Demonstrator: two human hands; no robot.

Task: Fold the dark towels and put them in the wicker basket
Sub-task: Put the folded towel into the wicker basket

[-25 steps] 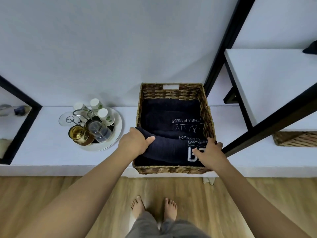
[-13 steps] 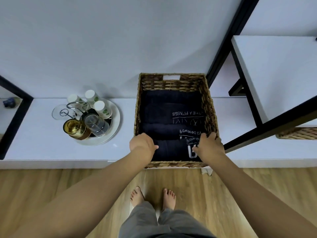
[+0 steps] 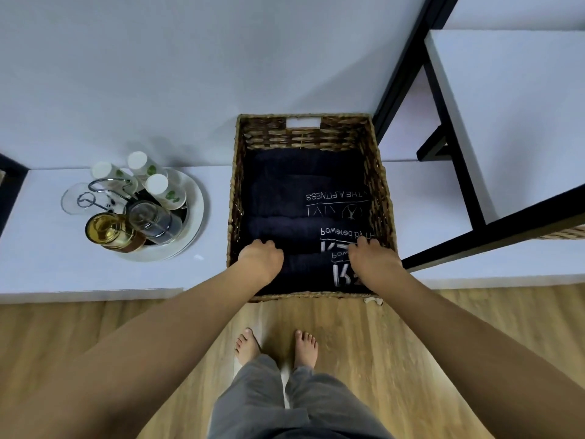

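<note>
A wicker basket (image 3: 301, 138) stands on a low white ledge (image 3: 47, 248) against the wall. Several folded dark towels (image 3: 285, 194) with white print lie in it in rows. The nearest dark towel (image 3: 311, 269) sits against the basket's front wall. My left hand (image 3: 261, 259) is on its left end and my right hand (image 3: 373, 261) on its right end. The fingers of both hands curl down over the towel's far edge, and their tips are hidden between the towels.
A round white tray (image 3: 193, 229) with small bottles, a glass and a gold cup sits left of the basket. A black-framed white table (image 3: 512, 115) stands to the right, its bar crossing near the basket's right corner. Wooden floor and my bare feet lie below.
The towel has gone from lifted above the front of the basket to lying down inside it. Both hands followed it down and now curl over its far edge.
</note>
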